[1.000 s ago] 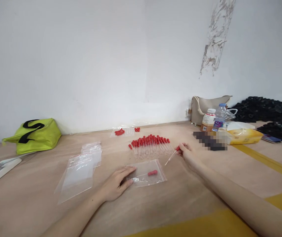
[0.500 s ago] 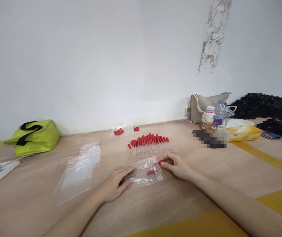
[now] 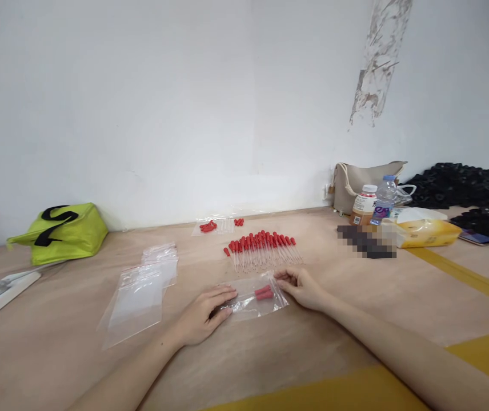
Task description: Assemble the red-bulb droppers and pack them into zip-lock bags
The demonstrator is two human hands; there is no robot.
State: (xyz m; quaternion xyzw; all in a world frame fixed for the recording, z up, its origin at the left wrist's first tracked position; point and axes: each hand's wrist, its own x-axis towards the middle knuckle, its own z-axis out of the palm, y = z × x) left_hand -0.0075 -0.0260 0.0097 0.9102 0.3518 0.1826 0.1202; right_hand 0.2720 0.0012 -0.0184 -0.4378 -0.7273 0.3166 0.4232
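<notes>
A clear zip-lock bag (image 3: pixel 244 311) lies flat on the table between my hands. Inside it, two droppers with red bulbs (image 3: pixel 264 293) sit side by side, their thin stems hard to see through the plastic. My left hand (image 3: pixel 205 311) rests on the bag's left end, fingers stretched out and thumb apart. At the mouth on the right, my right hand (image 3: pixel 300 286) has its fingers curled and closed at the bag's edge. Just beyond the bag, a fanned row of red-bulbed droppers (image 3: pixel 265 240) lies with stems toward me.
Stacked clear bags (image 3: pixel 137 297) lie left of my left hand. Loose red bulbs (image 3: pixel 208 226) sit near the wall on a plastic bag. A yellow-green pouch (image 3: pixel 73 234) stands far left. Bottles (image 3: pixel 364 204), a tissue pack (image 3: pixel 428 231) and a black heap (image 3: pixel 463 185) are on the right.
The dropper that was in my right fingers at the bag's mouth now lies inside beside the other one. My right fingers are at the bag's edge; my left hand stays on the bag.
</notes>
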